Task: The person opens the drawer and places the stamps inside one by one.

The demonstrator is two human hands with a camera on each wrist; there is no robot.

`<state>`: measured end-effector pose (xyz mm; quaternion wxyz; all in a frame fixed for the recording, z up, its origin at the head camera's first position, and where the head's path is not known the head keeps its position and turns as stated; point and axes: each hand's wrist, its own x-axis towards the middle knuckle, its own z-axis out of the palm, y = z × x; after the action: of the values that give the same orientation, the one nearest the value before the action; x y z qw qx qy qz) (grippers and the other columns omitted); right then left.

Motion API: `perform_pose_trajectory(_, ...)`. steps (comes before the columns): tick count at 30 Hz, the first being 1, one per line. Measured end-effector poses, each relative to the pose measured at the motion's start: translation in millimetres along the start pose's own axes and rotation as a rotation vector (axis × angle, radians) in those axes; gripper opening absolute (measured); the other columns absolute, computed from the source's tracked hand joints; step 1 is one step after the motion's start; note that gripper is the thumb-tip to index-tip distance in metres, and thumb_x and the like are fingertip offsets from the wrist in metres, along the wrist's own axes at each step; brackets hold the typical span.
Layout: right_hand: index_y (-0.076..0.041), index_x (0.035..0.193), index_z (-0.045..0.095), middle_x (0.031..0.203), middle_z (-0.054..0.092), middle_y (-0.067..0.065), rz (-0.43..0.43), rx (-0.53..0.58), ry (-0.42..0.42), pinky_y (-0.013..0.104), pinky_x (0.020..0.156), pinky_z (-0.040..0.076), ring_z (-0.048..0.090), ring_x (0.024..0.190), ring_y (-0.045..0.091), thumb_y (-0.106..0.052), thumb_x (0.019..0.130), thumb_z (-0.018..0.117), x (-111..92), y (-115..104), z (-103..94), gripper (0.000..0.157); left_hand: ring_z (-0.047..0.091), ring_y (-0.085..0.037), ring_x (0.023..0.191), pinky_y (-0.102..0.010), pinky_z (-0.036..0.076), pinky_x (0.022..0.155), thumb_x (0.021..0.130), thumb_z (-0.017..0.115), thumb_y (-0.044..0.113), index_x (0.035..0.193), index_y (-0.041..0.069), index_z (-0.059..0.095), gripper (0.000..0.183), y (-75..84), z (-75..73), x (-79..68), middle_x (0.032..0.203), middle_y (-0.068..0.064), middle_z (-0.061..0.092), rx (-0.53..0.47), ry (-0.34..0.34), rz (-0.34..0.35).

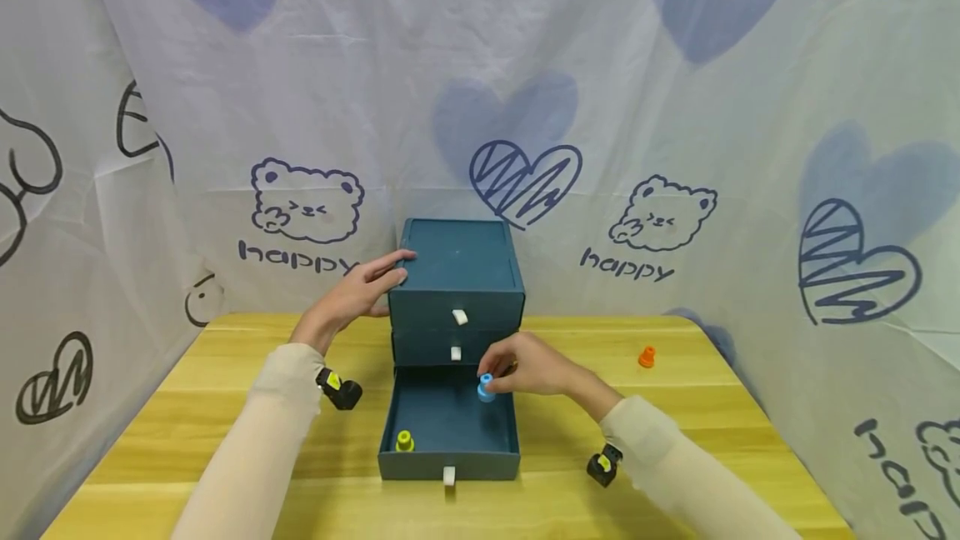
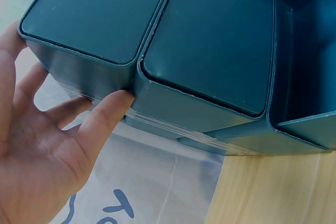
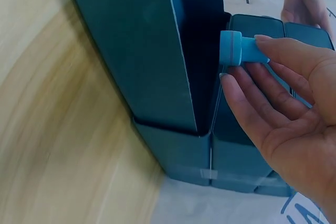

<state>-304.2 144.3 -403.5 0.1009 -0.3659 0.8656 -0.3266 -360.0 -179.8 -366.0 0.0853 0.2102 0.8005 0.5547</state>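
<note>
A dark teal drawer cabinet [image 1: 457, 257] stands on the table, its bottom drawer [image 1: 450, 466] pulled out and its upper drawers closed. My left hand [image 1: 360, 290] rests against the cabinet's left side, fingers spread at the top edge; the left wrist view shows its fingertips touching the side wall. Over the right part of the pulled-out drawer, my right hand [image 1: 536, 367] pinches a small light-blue stepped plastic peg [image 3: 231, 48] between thumb and fingers. Inside the drawer's front left corner stands a yellow-green peg [image 1: 405, 441] of similar shape.
An orange peg [image 1: 647, 357] stands on the wooden table [image 1: 615, 423], to the right of the cabinet. White tabs [image 1: 449, 476] serve as drawer pulls. A printed white cloth [image 1: 480, 107] hangs behind and beside the table.
</note>
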Motion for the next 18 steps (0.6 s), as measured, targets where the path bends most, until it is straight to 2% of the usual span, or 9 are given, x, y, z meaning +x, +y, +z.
perform_pose_trajectory(18, -0.009, 0.102, 0.078, 0.100, 0.078, 0.003, -0.018, -0.020, -0.102, 0.014, 0.080, 0.058, 0.069, 0.087, 0.005, -0.012, 0.091, 0.079, 24.8, -12.0, 20.5, 0.012, 0.021, -0.044, 0.158, -0.071, 0.040, 0.112, 0.110, 0.047, 0.042, 0.162, 0.023, 0.034, 0.057, 1.1, 0.8, 0.5, 0.173, -0.017, 0.018, 0.001, -0.002, 0.003)
